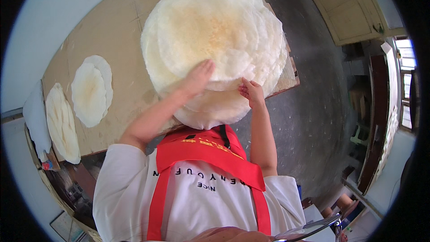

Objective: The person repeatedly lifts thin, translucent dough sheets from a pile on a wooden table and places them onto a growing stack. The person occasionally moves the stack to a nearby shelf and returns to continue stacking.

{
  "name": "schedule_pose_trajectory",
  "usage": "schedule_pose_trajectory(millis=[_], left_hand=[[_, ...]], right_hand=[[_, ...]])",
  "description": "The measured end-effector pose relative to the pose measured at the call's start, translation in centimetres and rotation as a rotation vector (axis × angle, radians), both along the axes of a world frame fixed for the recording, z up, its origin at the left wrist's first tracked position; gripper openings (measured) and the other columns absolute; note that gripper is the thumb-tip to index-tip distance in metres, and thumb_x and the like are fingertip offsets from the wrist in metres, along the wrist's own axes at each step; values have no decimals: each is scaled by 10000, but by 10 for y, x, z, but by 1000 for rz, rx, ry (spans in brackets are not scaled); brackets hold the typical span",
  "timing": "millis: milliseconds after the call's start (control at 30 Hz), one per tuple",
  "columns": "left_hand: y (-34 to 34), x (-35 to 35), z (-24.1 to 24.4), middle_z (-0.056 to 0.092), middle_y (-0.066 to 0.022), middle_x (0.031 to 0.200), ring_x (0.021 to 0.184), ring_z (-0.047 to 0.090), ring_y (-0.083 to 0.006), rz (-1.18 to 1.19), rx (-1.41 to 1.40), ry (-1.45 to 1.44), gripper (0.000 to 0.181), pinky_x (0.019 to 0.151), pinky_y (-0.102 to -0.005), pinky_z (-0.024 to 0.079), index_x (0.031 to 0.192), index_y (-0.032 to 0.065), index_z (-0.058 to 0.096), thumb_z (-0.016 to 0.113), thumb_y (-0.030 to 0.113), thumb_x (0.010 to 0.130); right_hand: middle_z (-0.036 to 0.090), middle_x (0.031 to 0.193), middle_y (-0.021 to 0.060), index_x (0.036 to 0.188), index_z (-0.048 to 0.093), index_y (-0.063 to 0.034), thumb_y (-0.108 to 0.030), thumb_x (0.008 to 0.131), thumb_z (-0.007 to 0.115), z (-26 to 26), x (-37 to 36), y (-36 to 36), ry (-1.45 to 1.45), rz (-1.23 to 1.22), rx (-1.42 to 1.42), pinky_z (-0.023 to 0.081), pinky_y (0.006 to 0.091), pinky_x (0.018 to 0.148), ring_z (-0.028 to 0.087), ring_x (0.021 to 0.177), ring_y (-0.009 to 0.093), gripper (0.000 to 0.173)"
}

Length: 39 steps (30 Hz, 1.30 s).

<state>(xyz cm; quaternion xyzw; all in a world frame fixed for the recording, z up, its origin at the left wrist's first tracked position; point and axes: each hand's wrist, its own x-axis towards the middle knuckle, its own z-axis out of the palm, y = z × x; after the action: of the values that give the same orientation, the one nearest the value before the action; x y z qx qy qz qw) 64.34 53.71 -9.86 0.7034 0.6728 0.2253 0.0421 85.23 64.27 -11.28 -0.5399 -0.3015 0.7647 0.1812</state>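
Note:
A wide, thick stack of thin, round, off-white sheets (215,23), soft and fibrous-looking with a yellowish middle, lies before me on a board-covered table (131,67). Flat on the near left part of the top sheet rests my left hand (200,78), slightly blurred, its fingers stretched out. My right hand (251,91) is at the near right edge of the upper sheets, fingers curled and thumb close to the forefinger; whether it pinches an edge cannot be told. Lower sheets (215,104) jut out below both hands and reach my red apron (205,153).
Two smaller oval sheets (89,90) lie overlapping on the table's left, beside a folded, creased sheet (62,121). A greyish cloth-like piece (37,121) hangs at the far left edge. Right of the table are dark floor (309,90), a pale cabinet (349,10) and a green stool (361,136).

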Motion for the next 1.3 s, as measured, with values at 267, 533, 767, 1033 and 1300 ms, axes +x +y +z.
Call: schedule_pose_trajectory(millis=[267,533,767,1033,1300], left_hand=[[2,-2,66,568,-175,983,871,563,-291,31,178,-132,381,733,-342,460,1044,-2,486,492,23,664],[-115,-86,108,598,-75,946,814,578,-159,77,-28,-641,324,678,-264,457,1016,20,549,442,-75,724],[-146,-172,214,605,-18,746,652,534,-93,159,-87,-819,228,572,-236,419,979,39,586,499,19,769],[-205,-150,245,618,-67,837,764,569,-263,-317,-131,-284,454,657,-324,462,903,73,619,489,-103,505],[-264,-159,235,621,-86,839,787,570,-270,-47,-178,-467,443,698,-291,456,878,50,622,498,-94,478]], right_hand=[[534,811,58,817,488,-86,-384,843,464,42,-29,-13,405,-288,59,431,285,618,537,752,161,301],[437,1195,65,1205,387,-112,-461,807,446,13,-66,-21,791,-87,79,343,441,904,421,1079,244,533],[380,1242,145,1265,308,-62,-581,810,329,58,-108,-50,642,-312,-75,314,437,947,359,1155,276,691],[420,1221,168,1230,345,29,-600,815,276,52,-121,-13,601,279,-342,329,385,948,414,1121,260,757],[574,986,115,1041,518,54,-274,733,651,7,-177,-18,-123,702,1,451,349,713,553,885,204,469]])
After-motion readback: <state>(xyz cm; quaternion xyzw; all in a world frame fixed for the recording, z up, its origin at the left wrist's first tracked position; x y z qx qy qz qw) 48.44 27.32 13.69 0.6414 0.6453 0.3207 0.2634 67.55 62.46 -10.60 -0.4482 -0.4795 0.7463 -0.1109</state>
